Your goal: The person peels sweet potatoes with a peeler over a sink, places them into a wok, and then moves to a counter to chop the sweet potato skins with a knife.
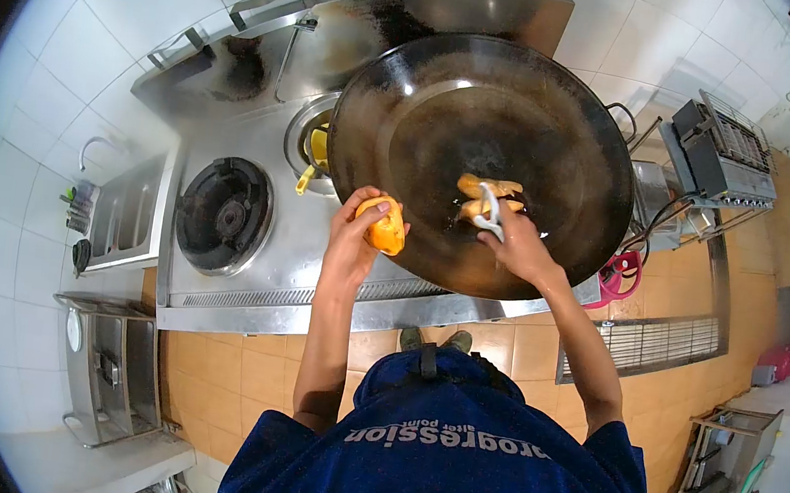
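A large dark wok (pixel 407 141) rests on the steel stove. Over its left rim, my left hand (pixel 354 237) is closed around a peeled orange-yellow fruit or vegetable (pixel 386 230). Inside the wok, toward the lower right, my right hand (pixel 517 244) grips a white peeler-like tool (pixel 489 212). Beside the tool, yellowish-brown pieces (pixel 486 187) lie in the wok, partly hidden by the tool and fingers.
A round black burner (pixel 225 216) is left of the wok. Behind my left hand, a metal bowl (pixel 300 134) holds a yellow-handled item (pixel 305 178). A sink (pixel 130 207) stands farther left, and a pink basket (pixel 619 277) is right of the stove.
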Tool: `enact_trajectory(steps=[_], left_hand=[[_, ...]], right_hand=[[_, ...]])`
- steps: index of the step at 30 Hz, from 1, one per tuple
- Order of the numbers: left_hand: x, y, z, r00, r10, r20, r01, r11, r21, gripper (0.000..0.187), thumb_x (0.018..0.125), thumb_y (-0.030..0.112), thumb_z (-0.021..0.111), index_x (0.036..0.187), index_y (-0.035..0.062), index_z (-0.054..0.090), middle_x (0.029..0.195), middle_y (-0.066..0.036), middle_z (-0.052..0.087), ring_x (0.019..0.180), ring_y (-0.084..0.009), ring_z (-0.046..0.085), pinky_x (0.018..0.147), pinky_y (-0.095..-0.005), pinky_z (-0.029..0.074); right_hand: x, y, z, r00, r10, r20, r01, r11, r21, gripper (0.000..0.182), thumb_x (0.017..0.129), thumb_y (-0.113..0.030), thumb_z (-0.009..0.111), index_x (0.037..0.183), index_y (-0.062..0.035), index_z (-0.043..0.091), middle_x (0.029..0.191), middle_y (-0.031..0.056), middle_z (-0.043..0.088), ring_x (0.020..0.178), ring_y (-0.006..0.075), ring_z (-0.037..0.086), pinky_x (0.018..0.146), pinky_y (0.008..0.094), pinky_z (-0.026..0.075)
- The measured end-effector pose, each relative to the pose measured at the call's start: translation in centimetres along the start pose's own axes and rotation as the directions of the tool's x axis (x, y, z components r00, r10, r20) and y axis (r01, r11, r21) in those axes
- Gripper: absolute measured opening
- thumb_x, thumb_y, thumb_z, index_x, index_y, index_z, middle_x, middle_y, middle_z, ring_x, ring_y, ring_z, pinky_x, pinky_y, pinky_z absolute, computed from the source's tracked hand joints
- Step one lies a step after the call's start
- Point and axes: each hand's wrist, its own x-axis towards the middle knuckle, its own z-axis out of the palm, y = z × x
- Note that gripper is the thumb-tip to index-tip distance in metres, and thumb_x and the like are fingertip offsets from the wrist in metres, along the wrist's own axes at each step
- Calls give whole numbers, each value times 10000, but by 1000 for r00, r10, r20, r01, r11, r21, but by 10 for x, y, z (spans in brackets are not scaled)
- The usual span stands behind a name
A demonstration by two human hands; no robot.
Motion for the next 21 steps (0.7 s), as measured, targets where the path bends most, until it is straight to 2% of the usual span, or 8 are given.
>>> enact_trajectory(steps=[6,8,10,11,13,15,17,21], left_hand=[[6,1,14,995,-54,86,50,997,51,276,892,56,629,1140,36,508,1077,-115,586,1022,-272,620,878,-491,547],[12,-1,19,986,-73,151,57,993,105,307,897,54,627,1176,32,500,1090,-116,587,1023,-262,619,889,-463,541],[21,-6,24,954,-135,269,81,976,202,358,886,40,646,1218,24,512,1107,-102,589,1010,-193,605,843,-311,526],[24,-11,28,952,-133,274,78,976,202,358,886,40,646,1218,24,512,1107,-102,589,1010,-193,605,843,-311,526],[30,-26,41,928,-209,307,89,928,362,400,882,51,658,1255,21,519,1092,-77,597,1016,-153,583,853,-273,492],[34,-41,55,930,-219,297,65,889,453,424,879,49,672,1269,19,510,1106,-81,602,1012,-165,605,850,-297,521],[40,-63,58,939,-176,296,39,907,419,417,888,43,659,1275,13,505,1105,-81,604,988,-162,610,829,-287,524],[33,-71,78,958,-160,237,87,953,291,356,956,103,582,1287,7,494,1142,-92,589,1055,-160,582,856,-286,502]], right_hand=[[-20,-16,-55,924,132,-359,-94,988,121,273,853,-121,701,993,20,513,833,239,633,780,419,647,656,421,490],[-30,-20,-69,886,262,-382,-181,955,235,211,883,-115,670,962,8,518,776,153,628,685,237,640,620,346,483],[-38,-15,-74,854,336,-396,-196,915,354,177,896,-121,665,954,-1,548,761,77,616,667,127,590,619,281,477],[-39,-16,-70,853,334,-401,-193,916,352,177,896,-121,665,954,-1,548,761,77,616,667,127,590,619,281,477],[-37,-22,-53,879,396,-265,-192,804,563,222,885,-139,686,1012,3,572,816,90,639,735,146,620,690,286,497],[-29,-37,-35,924,286,-253,-137,867,479,419,842,-186,745,1163,0,550,981,129,656,938,202,655,848,341,499],[-18,-46,-22,930,185,-318,-37,908,418,502,811,-202,773,1202,3,535,1019,158,654,964,256,664,864,369,498],[2,-46,-26,944,128,-304,-27,949,314,569,782,-219,796,1215,26,521,1039,206,657,970,314,668,864,386,500]])
